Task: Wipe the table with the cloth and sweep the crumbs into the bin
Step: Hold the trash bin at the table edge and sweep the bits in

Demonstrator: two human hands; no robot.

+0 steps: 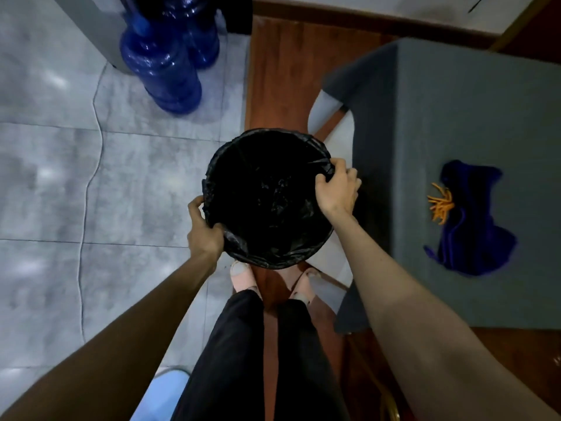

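Observation:
A round bin [243, 256] lined with a black plastic bag is held in front of my legs, its dark mouth facing up. My left hand [204, 231] grips the rim at the lower left. My right hand [337, 189] grips the rim at the upper right, close to the table's left edge. The table [455, 117], covered in grey cloth, stands to the right. A crumpled blue cloth [473, 226] lies on it, with a small heap of orange crumbs [440, 205] at its left side.
Two blue water jugs [164, 62] stand on the grey tiled floor at the upper left. A thin cable [88, 183] runs along the tiles. A strip of reddish wooden floor [279, 80] lies beyond the bin. My feet in pale shoes [243, 278] are under the bin.

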